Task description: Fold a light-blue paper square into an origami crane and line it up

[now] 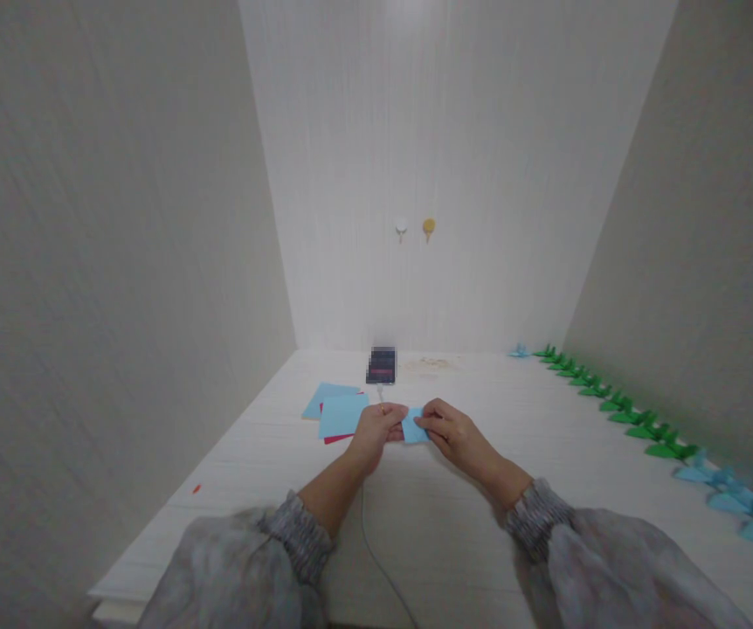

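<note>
A small light blue piece of paper (414, 426) is held just above the white table (272, 472), between both hands. My left hand (376, 430) pinches its left edge with closed fingers. My right hand (452, 430) grips its right side, fingers curled over the paper. Just left of my left hand lies a small stack of paper sheets (339, 412), light blue on top with red showing underneath.
A phone (381, 365) lies at the back of the table with a cable (376, 542) running toward me. Green folded paper figures (612, 404) and light blue ones (736, 498) line the right wall. Two wall hooks (414, 229) hang ahead. A red scrap (196, 489) lies left.
</note>
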A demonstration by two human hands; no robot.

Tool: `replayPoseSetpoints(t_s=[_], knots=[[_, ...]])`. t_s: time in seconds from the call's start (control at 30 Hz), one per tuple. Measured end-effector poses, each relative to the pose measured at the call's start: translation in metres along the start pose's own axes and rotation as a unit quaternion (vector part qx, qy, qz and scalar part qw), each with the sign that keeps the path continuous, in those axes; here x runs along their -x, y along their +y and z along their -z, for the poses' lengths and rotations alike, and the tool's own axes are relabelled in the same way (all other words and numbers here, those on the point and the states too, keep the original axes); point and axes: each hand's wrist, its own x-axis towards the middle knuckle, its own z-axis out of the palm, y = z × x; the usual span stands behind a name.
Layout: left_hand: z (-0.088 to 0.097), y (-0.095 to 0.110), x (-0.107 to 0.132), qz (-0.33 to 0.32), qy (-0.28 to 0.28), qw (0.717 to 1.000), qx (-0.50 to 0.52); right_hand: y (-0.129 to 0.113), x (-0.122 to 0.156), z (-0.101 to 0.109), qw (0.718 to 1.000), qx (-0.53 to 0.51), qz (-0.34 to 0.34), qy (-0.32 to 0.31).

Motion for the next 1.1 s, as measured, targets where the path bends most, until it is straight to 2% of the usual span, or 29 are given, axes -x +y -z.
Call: replayPoseSetpoints(t_s=[0.2, 0.33, 0.43, 0.5, 0.63, 0.73, 0.8, 0.87, 0.93, 1.1], knots=[[0.001, 0.0, 0.001, -0.008, -0.005, 1.0, -0.003, 0.0, -0.001, 0.002, 0.999, 0.021, 0.016, -0.025], [0.002, 0.001, 0.002, -0.019, -0.005, 1.0, -0.01, -0.003, -0.001, 0.002, 0.999, -0.009, 0.012, -0.033], [0.002, 0.002, 0.002, -0.042, 0.006, 0.999, -0.029, -0.004, -0.002, 0.002, 0.997, -0.075, -0.023, 0.004], [0.002, 0.002, 0.002, -0.067, 0.006, 0.997, -0.045, -0.004, -0.003, 0.001, 0.988, -0.13, -0.07, 0.043], [0.0, 0.002, 0.003, -0.124, -0.006, 0.987, -0.102, 0.002, -0.005, -0.007, 0.945, -0.22, -0.207, 0.129], [-0.002, 0.0, 0.005, -0.143, -0.014, 0.979, -0.145, 0.004, -0.006, -0.015, 0.894, -0.316, -0.289, 0.135], [-0.003, -0.001, 0.005, -0.148, -0.023, 0.977, -0.153, 0.004, -0.006, -0.02, 0.865, -0.376, -0.308, 0.123], [-0.003, -0.002, 0.005, -0.146, -0.031, 0.977, -0.151, 0.003, -0.006, -0.022, 0.849, -0.41, -0.314, 0.112], [-0.003, -0.002, 0.004, -0.141, -0.032, 0.979, -0.144, 0.003, -0.006, -0.022, 0.849, -0.413, -0.314, 0.102], [-0.003, -0.003, 0.003, -0.12, -0.041, 0.987, -0.094, 0.005, -0.003, -0.02, 0.87, -0.366, -0.317, 0.093]])
